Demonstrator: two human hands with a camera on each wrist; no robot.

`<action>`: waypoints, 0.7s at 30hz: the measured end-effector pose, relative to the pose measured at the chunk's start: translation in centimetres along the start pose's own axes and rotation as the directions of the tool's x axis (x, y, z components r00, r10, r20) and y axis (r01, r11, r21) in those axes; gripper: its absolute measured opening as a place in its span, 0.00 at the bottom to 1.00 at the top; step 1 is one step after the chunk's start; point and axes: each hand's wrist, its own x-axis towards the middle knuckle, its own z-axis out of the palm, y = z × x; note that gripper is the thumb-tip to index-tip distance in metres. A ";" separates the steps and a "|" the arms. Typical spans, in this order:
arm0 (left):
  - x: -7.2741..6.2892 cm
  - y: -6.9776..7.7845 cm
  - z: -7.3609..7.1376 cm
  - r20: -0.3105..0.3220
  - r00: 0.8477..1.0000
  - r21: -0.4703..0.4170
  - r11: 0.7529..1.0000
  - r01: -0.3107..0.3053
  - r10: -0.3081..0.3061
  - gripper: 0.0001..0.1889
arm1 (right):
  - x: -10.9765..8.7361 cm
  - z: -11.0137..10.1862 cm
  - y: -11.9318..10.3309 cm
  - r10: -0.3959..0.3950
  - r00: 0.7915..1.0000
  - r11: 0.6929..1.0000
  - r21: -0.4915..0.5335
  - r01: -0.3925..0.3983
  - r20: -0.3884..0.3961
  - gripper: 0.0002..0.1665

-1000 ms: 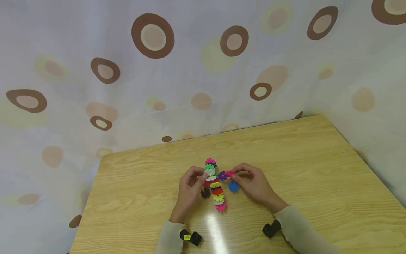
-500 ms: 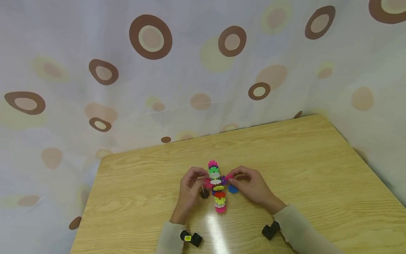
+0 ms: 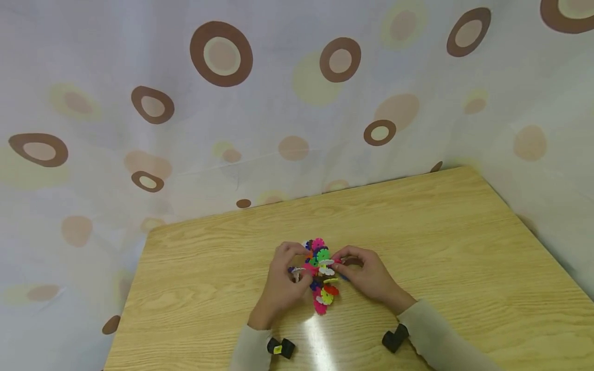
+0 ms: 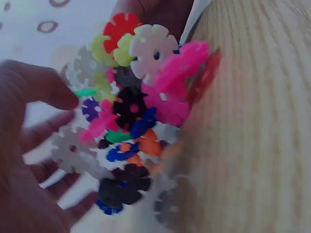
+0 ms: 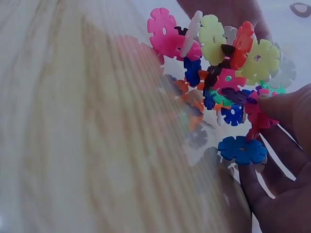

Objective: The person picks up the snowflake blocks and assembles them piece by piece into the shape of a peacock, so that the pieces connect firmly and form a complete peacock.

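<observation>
A toy built of interlocking notched plastic discs [image 3: 323,256] stands at the middle of the table, between both hands. My right hand [image 3: 371,270] pinches a pink disc [image 5: 260,112] on the toy's right arm between thumb and fingers; a blue disc [image 5: 242,150] hangs just below. My left hand [image 3: 283,281] is spread around the toy's left side, thumb and fingers parted. In the left wrist view its thumb tip is near the discs, and a white disc [image 4: 73,148] overlaps its fingers. A dark disc [image 4: 129,184] sits at the end of this arm.
The wood-grain table [image 3: 209,268] reflects the toy and a bright light streak. A pale curtain [image 3: 269,103] with brown ring patterns hangs behind it. Black wrist cameras [image 3: 396,337] sit at both sleeves.
The toy has turned and tilted, its front column now leaning right. My left fingers have spread from the arm they were at and moved slightly right. My right hand keeps its pinch.
</observation>
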 end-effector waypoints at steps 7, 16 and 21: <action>-0.1 1.6 1.0 0.032 0.999 0.330 0.944 0.025 -0.038 0.08 | -0.1 0.2 0.1 0.003 1.000 1.000 -0.018 -0.003 -0.010 0.07; -0.3 2.3 1.7 0.014 0.991 0.320 0.940 0.119 -0.130 0.02 | -0.3 0.5 0.2 -0.014 1.000 1.000 -0.026 0.014 -0.007 0.07; -0.1 2.1 1.0 0.021 0.987 0.238 0.960 0.150 -0.159 0.02 | -0.2 0.3 -0.1 -0.015 1.000 1.000 -0.006 0.015 -0.009 0.05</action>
